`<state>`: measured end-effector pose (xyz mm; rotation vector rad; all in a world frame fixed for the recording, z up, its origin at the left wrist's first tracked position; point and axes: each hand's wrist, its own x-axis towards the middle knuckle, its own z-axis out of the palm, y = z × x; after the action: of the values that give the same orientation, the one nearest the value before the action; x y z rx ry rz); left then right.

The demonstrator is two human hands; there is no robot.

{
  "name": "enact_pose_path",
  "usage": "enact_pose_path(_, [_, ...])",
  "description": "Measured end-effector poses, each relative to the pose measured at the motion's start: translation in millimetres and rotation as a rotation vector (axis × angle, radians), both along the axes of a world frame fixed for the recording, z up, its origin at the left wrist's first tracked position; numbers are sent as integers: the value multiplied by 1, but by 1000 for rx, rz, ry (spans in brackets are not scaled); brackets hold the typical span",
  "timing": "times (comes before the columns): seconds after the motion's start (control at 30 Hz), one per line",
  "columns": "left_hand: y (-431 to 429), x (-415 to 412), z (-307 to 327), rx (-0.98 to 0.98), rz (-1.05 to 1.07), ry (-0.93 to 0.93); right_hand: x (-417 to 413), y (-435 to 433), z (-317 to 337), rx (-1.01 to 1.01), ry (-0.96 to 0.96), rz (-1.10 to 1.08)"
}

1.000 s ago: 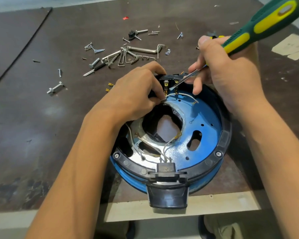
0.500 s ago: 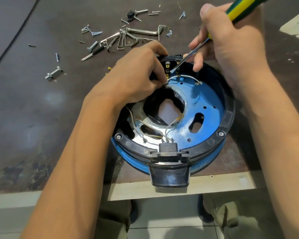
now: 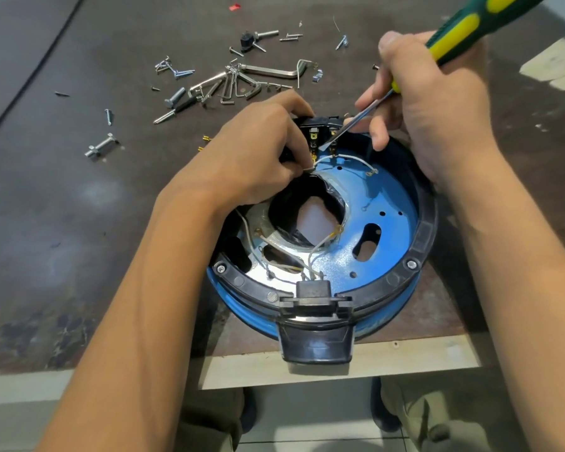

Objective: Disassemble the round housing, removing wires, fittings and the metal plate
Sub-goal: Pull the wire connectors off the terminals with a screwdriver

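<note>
The round blue housing [image 3: 385, 236] with a black rim lies open side up at the table's near edge. A black terminal block [image 3: 318, 127] sits on its far rim, and a black fitting [image 3: 313, 293] on its near rim. Thin white wires [image 3: 317, 249] cross the shiny metal plate [image 3: 265, 275] inside. My left hand [image 3: 258, 158] pinches a white wire just below the terminal block. My right hand [image 3: 437, 106] grips a green and yellow screwdriver [image 3: 470, 24], whose flat tip touches the block's brass terminals.
Loose screws, bolts and hex keys [image 3: 229, 83] lie scattered on the dark table [image 3: 79, 197] beyond the housing. A larger bolt [image 3: 101, 146] lies at the left. Taped paper [image 3: 555, 65] is at the far right. The table's pale front edge [image 3: 388, 360] is just under the housing.
The screwdriver tip has stayed on the terminal block with only a slight shift. My left hand keeps its pinch on the wire. The camera view moved a little.
</note>
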<state>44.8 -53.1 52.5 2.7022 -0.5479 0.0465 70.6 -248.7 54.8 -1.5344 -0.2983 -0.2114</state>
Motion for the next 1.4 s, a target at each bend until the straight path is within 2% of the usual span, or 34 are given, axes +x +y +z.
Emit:
enact_pose_path(0.2, [-1,0,0,-6,11,7,1,3,-4,-65,-17,0])
enact_pose_path(0.37, [-2,0,0,-7,36,22,-3,1,-4,27,-46,-54])
enact_pose_path(0.53, [-1,1,0,-40,44,26,-14,-14,-8,29,-164,-34])
enact_pose_path(0.67, [1,2,1,-70,41,4,-24,-28,-18,-83,-261,-29])
enact_pose_path(0.9, [-8,-2,9,-30,28,51,-26,-39,-31,-203,-331,4])
enact_pose_path(1.13, [-20,1,12,73,37,69,-23,-37,-33,-177,-294,8])
enact_pose_path(1.4, [-22,5,8,154,22,22,-19,-36,-29,-292,-311,56])
